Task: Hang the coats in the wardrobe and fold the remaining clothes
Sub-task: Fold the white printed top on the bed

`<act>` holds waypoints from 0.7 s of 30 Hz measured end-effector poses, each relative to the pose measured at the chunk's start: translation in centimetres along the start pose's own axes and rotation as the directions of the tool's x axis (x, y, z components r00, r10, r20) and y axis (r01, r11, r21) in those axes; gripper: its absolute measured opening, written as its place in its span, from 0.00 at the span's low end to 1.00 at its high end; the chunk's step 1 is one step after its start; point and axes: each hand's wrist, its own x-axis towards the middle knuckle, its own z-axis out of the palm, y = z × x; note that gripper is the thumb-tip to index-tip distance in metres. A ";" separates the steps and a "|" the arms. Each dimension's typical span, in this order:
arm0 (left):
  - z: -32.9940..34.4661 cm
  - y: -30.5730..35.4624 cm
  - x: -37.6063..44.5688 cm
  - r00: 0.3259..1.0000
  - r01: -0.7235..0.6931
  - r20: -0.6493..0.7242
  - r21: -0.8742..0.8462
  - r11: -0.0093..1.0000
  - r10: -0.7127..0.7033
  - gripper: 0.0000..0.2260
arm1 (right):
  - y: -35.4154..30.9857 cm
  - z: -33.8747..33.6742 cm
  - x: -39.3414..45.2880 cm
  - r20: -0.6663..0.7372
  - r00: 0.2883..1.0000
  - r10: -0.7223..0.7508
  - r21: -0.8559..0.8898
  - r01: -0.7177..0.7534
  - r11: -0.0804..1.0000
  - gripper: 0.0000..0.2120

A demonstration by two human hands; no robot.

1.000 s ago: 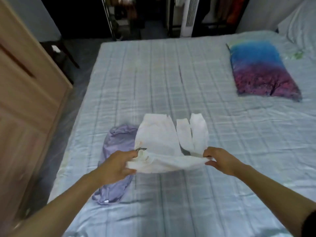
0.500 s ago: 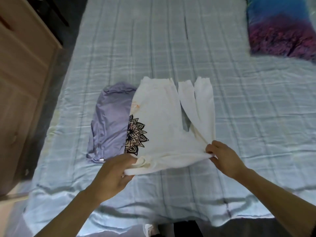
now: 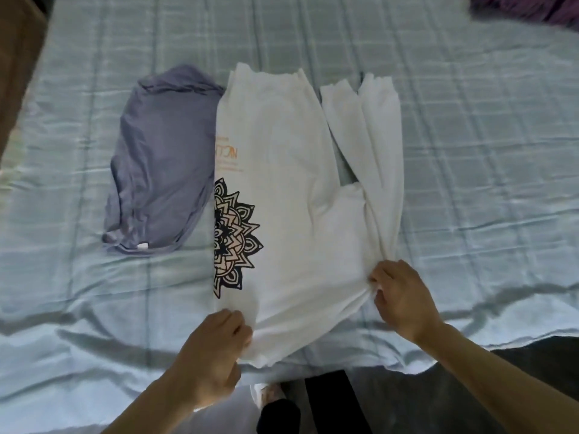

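Note:
A white long-sleeved shirt (image 3: pixel 288 189) with a black mandala print lies lengthwise on the pale blue bed (image 3: pixel 470 151), folded in half, both sleeves stretched along its right side. My left hand (image 3: pixel 216 349) grips the shirt's near left corner. My right hand (image 3: pixel 401 296) pinches the bunched cloth at the near right, where the sleeves meet the body. A folded lilac garment (image 3: pixel 159 164) lies flat just left of the shirt, touching its edge.
A wooden wardrobe side (image 3: pixel 15 57) stands at the far left. A purple pillow's edge (image 3: pixel 529 7) shows at the top right. The bed's near edge runs below my hands, with dark floor and my feet (image 3: pixel 269 396) under it.
The shirt's near edge has been lowered and drawn towards me, so the shirt lies flatter and the mandala shows fully. The view has tilted down and closer.

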 end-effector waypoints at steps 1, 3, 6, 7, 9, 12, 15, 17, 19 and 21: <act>-0.7 0.2 0.5 0.997 0.054 0.048 0.004 0.999 -0.054 0.10 | 0.1 -0.2 0.1 -0.013 1.000 0.001 0.005 -0.001 1.000 0.08; -2.2 0.5 2.0 0.990 0.133 0.045 -0.056 0.990 -0.131 0.13 | -0.1 -0.8 0.8 -0.083 0.997 0.010 0.023 -0.008 1.000 0.06; -4.5 0.9 5.7 0.985 0.118 -0.119 -0.080 0.990 -0.127 0.13 | -0.5 -1.6 3.3 -0.144 0.989 0.044 0.042 -0.038 0.998 0.12; -5.1 1.1 7.0 0.977 0.106 -0.177 -0.082 0.991 -0.119 0.12 | -0.6 -1.8 4.3 -0.139 0.988 0.061 0.041 -0.056 0.998 0.15; -6.1 1.6 9.8 0.963 0.079 -0.250 -0.096 0.992 -0.101 0.12 | -0.4 -1.9 6.5 -0.114 0.989 0.096 0.027 -0.093 0.995 0.21; -7.0 2.4 14.0 0.946 0.034 -0.317 -0.113 0.993 -0.069 0.10 | 0.6 -1.8 9.7 -0.050 0.986 0.160 0.025 -0.159 0.987 0.27; -8.0 3.5 17.9 0.926 0.000 -0.370 -0.202 0.979 -0.076 0.07 | 1.9 -1.4 12.9 -0.008 0.965 0.261 0.094 -0.259 0.961 0.29; -8.7 3.9 20.4 0.914 -0.003 -0.391 -0.265 0.964 -0.105 0.04 | 2.7 -1.2 15.0 -0.012 0.951 0.308 0.121 -0.304 0.945 0.28; -9.4 4.1 22.8 0.902 0.005 -0.408 -0.322 0.947 -0.144 0.03 | 3.3 -1.1 16.9 -0.037 0.941 0.336 0.137 -0.329 0.935 0.27; -10.3 4.1 25.3 0.889 0.015 -0.414 -0.402 0.916 -0.195 0.03 | 4.0 -1.4 18.9 -0.030 0.928 0.372 0.166 -0.362 0.917 0.30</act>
